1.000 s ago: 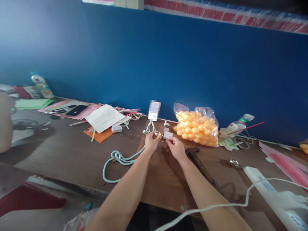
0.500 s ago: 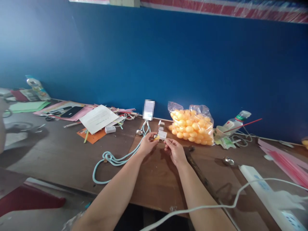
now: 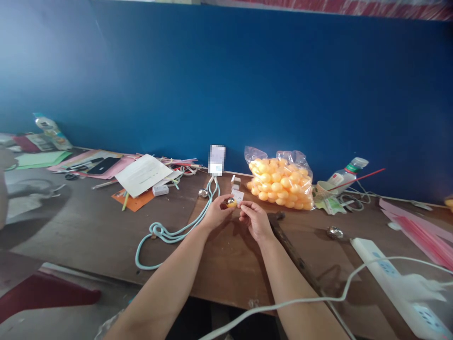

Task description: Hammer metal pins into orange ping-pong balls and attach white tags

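One ball (image 3: 230,201) sits above the worktop (image 3: 226,269), clasped in the left hand (image 3: 217,211). The right hand (image 3: 256,221) bunches its fingers just beside it; whether they grip anything, I cannot tell. Two silver balls flank the hands: one left (image 3: 203,192), one right (image 3: 334,232). One bag (image 3: 281,182) stands behind. The worktop stretches from the hands to its near edge.
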### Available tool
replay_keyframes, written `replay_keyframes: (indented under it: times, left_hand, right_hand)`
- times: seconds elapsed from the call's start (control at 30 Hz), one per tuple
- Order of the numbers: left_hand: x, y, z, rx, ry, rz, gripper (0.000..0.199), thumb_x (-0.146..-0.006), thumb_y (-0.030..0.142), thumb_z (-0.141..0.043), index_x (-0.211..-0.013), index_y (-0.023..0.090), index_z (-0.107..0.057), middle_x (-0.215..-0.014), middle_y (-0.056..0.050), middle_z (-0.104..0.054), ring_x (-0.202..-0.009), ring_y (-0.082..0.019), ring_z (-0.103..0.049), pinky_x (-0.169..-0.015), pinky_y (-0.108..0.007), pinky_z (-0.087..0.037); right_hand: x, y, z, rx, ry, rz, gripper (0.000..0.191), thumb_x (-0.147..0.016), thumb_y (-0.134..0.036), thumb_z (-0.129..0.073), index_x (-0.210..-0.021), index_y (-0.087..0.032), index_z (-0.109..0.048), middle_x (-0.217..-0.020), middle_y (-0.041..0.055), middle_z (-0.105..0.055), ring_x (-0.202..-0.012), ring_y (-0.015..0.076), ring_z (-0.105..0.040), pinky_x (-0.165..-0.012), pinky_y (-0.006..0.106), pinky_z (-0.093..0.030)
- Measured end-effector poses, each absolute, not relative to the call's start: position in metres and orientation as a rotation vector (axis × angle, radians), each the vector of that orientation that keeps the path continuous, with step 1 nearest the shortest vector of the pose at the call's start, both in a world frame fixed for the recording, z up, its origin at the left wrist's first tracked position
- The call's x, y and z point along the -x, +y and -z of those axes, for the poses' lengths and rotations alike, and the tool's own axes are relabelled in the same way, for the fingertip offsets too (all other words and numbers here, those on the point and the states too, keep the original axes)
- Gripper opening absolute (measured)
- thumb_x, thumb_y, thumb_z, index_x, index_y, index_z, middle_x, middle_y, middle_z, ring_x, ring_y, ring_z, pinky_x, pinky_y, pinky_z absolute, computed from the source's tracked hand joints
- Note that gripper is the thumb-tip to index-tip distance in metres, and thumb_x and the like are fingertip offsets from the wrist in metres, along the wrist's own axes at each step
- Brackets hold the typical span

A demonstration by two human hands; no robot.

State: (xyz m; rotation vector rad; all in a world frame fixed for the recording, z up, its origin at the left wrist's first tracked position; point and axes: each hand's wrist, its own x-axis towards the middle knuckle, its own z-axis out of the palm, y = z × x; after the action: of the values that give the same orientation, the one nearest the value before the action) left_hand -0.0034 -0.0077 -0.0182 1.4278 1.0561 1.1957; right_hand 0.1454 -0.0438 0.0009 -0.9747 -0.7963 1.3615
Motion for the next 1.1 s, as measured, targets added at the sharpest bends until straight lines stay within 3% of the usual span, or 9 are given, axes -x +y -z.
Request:
replay_keyframes:
  times: [0.23,0.77,1.1]
  left_hand:
    - [0.0057,-0.0079,0.0187,-1.407,0.935,-1.180,0.054,-0.069,0.027,-0.074,-0.121,0.018,-0.061,-0.097,-0.009,-0.068,-0.076,-0.015,-0.062,-0.066,-0.027,-0.050]
    - [0.0073,-0.0093,0.0173,-1.433,0.892,-1.077,0.059,-0.068,0.035,-0.077,-0.121,0.017,-0.060,-0.082,-0.005,-0.066,-0.067,-0.013,-0.058,-0.061,-0.025,-0.045]
    - [0.0066,-0.0073,0.0202,-1.514,0.877,-1.128,0.050,-0.071,0.029,-0.075,-0.119,0.017,-0.062,-0.100,-0.009,-0.067,-0.081,-0.015,-0.062,-0.072,-0.027,-0.049]
  right_hand:
    - [-0.1449,-0.0452,-0.0013,0.943,-0.834,-1.331,0.030,-0.062,-0.035,-0.081,-0.081,-0.019,-0.064,-0.074,-0.0004,-0.066,-0.056,0.0076,-0.052,-0.047,0.018,-0.048]
    - [-0.1457,-0.0452,-0.0026,0.923,-0.799,-1.430,0.030,-0.060,-0.034,-0.084,-0.080,-0.019,-0.067,-0.070,-0.0018,-0.065,-0.049,0.0043,-0.046,-0.039,0.014,-0.038]
    - [-0.1454,-0.0458,-0.0034,0.930,-0.784,-1.436,0.031,-0.057,-0.034,-0.085,-0.078,-0.019,-0.067,-0.068,-0.0019,-0.066,-0.047,0.0037,-0.045,-0.039,0.014,-0.037]
